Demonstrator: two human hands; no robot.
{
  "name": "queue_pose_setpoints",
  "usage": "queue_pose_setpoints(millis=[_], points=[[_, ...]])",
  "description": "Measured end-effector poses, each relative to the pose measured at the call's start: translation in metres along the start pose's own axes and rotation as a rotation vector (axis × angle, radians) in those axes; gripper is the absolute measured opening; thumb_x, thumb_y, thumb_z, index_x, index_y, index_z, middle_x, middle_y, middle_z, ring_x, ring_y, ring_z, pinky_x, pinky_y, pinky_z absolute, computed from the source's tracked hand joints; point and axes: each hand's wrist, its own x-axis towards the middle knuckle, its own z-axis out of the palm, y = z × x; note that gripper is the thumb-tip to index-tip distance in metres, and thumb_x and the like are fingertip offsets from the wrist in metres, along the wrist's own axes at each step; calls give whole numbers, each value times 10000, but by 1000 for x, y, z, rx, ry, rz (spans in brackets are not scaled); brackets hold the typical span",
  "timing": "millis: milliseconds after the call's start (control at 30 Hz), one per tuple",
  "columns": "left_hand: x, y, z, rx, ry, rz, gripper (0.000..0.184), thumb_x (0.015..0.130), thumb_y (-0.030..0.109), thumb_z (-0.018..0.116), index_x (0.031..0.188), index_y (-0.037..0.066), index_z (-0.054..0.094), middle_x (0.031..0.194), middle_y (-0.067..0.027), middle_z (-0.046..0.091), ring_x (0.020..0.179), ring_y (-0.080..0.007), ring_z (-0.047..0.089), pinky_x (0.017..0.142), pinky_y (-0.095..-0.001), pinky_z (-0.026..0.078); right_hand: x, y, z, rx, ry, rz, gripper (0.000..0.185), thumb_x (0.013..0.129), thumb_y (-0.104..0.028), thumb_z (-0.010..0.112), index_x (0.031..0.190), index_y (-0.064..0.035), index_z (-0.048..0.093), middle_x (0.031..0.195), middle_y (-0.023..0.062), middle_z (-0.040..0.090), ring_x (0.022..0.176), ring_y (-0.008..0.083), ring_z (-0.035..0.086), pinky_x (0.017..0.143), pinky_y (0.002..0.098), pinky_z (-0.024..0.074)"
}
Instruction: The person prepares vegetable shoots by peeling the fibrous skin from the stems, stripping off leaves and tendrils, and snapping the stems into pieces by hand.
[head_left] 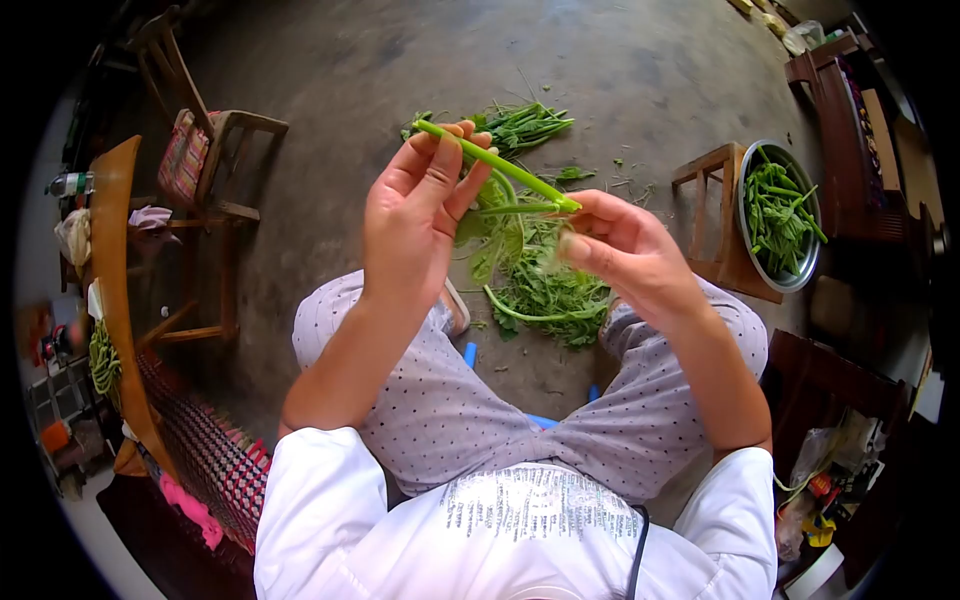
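In front of my knees, my left hand (pixel 415 215) is closed around the upper part of a bright green vegetable stem (pixel 500 165), thumb and fingers pinching it. The stem slants down toward my right hand (pixel 640 255), whose fingers meet its lower end beside a thin side stalk. Something pale green and blurred hangs by the right thumb; its exact form is unclear. Below both hands, a loose heap of leafy greens and trimmings (pixel 550 290) lies on the floor between my feet. Beyond it rests a bunch of green stems (pixel 530 130).
To the right, a metal basin (pixel 745 225) of cut green stems sits on a wooden stool (pixel 710 165). A wooden chair (pixel 240 120) stands at the upper left. A table edge (pixel 115 260) and woven cloth (pixel 205 430) are on the left.
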Motion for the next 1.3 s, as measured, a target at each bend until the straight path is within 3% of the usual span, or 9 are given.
queue_pose_setpoints(millis=[267, 533, 733, 900, 967, 1033, 1133, 1167, 1300], points=[[-11, -8, 16, 243, -34, 218, 192, 921, 112, 536, 1086, 15, 544, 1177, -99, 536, 1099, -215, 554, 927, -302, 499, 8, 10, -2, 124, 0, -71, 240, 912, -129, 573, 1106, 11, 569, 946, 5, 607, 824, 56, 540, 742, 208, 433], [-8, -7, 17, 293, -7, 246, 185, 921, 106, 537, 1080, 14, 555, 1141, -88, 559, 1077, -202, 567, 895, -285, 510, 5, 13, -3, -453, 2, -249, 178, 965, -169, 432, 916, -25, 524, 688, -18, 414, 619, 73, 380, 551, 248, 344], [-2, -4, 19, 299, 49, 217, 168, 925, 103, 529, 1061, 9, 557, 1120, -93, 568, 1058, -199, 577, 890, -277, 514, 2, 9, -13, -488, -32, -170, 168, 922, -145, 393, 851, -18, 479, 678, 16, 390, 631, 107, 366, 577, 274, 352], [11, 11, 6, 106, 54, 230, 193, 919, 101, 537, 1057, -34, 543, 1068, -116, 586, 1031, -212, 587, 892, -270, 529, -2, -8, -21, -520, -88, -8, 158, 864, -154, 460, 874, -6, 515, 697, 45, 434, 660, 143, 419, 607, 300, 379], [15, 11, 2, 63, 49, 168, 193, 918, 100, 540, 1057, -33, 546, 1063, -115, 590, 1025, -208, 590, 888, -266, 531, -13, -18, -19, -1093, -212, -150, 243, 841, -184, 525, 985, 8, 568, 700, 80, 496, 683, 193, 483, 637, 324, 402], [17, 8, 0, 21, 42, 106, 193, 916, 100, 543, 1057, -32, 550, 1057, -114, 594, 1019, -204, 592, 885, -262, 532, -15, -15, -22, -1141, -132, -214, 316, 811, -224, 629, 1025, 8, 604, 711, 111, 537, 684, 233, 520, 628, 340, 418], [18, 3, 2, -8, 35, -6, 188, 909, 114, 560, 1038, -23, 564, 1049, -110, 599, 1011, -193, 594, 871, -254, 535, -11, -20, -26, -1021, -89, -215, 329, 787, -235, 720, 988, 2, 611, 673, 26, 451, 577, 94, 404, 511, 262, 340], [17, 0, 4, 31, 22, -34, 185, 906, 118, 567, 1030, -19, 569, 1046, -107, 602, 1008, -188, 595, 871, -256, 533, -11, -25, -20, -859, -8, -68, 287, 835, -232, 677, 989, 1, 608, 687, -14, 468, 602, 51, 407, 511, 234, 336], [11, -17, 24, 180, -56, -92, 149, 897, 111, 589, 994, -1, 574, 992, -71, 611, 949, -148, 603, 864, -270, 516, -7, -6, -23, -665, -26, -163, 228, 933, -220, 533, 988, -11, 607, 677, -42, 454, 606, 31, 396, 512, 212, 322]])
